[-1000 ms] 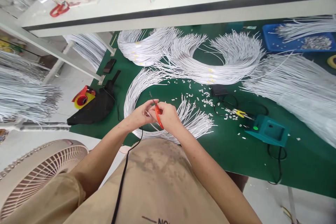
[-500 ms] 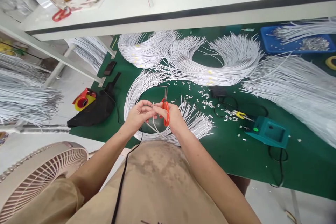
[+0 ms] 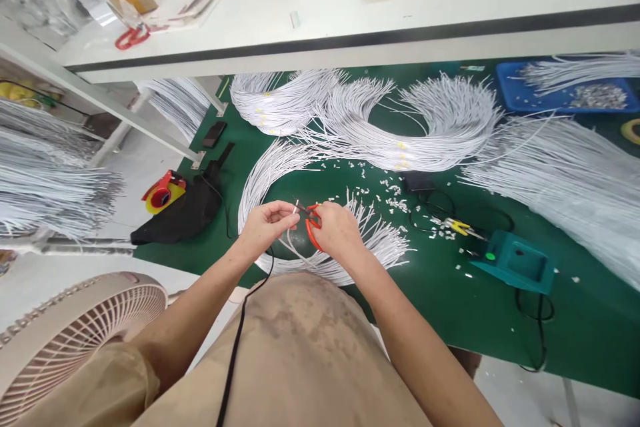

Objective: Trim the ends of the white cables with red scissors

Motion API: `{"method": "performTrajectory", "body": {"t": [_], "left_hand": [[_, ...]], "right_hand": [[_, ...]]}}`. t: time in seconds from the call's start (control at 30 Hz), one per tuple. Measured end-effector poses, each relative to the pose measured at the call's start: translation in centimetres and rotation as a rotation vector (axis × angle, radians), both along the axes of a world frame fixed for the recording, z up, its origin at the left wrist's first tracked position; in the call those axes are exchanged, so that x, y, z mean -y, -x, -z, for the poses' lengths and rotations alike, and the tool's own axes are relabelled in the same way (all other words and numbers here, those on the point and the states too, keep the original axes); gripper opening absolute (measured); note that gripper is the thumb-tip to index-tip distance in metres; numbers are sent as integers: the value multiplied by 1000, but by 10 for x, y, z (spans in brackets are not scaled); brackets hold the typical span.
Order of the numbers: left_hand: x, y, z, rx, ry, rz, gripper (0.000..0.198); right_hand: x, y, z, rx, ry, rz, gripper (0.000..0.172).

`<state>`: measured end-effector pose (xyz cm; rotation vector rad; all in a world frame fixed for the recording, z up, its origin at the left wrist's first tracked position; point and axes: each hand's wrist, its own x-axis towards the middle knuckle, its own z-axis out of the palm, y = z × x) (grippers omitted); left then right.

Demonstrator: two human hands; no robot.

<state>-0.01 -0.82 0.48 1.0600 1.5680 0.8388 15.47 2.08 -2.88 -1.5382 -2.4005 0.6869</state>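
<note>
My right hand point(image 3: 337, 230) is closed round a pair of orange-handled scissors point(image 3: 313, 223), their blades pointing left toward my other hand. My left hand point(image 3: 264, 225) pinches the end of a thin white wire point(image 3: 295, 247) that loops down between my hands. Both hands hover over the near edge of the green mat point(image 3: 450, 293), just above a curved bundle of white wires point(image 3: 360, 240). Small white cut-off bits point(image 3: 395, 193) lie scattered on the mat beyond my hands.
Large bundles of white wires point(image 3: 400, 127) cover the mat's far side and right. A teal device point(image 3: 515, 263) with a green light, yellow-handled cutters point(image 3: 457, 227), a black pouch point(image 3: 185, 210), a red tape dispenser point(image 3: 163, 192) and a fan point(image 3: 75, 333) stand around. A white shelf point(image 3: 350, 20) overhangs.
The scissors turned from pointing up and away to pointing left at the wire end. My hands dropped slightly toward me, and the view tilted up a little.
</note>
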Motion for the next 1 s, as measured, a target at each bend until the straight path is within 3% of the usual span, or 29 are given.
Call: {"method": "performTrajectory", "body": {"t": [0.23,0.47,0.67,1.0], "left_hand": [[1,4,4,-201,-142,44,25],[2,4,4,-319,-175,77,21],[2,4,2,-456,-300,114,16],[1,2,2,-375,-203,88,19]], "right_hand": [[1,1,-8,125,-49,-29,17],[3,1,-6,99,-21,-18,27],[6,3,-6,103,-11,2,27],[10,7,7,-10,-2,24,24]]}}
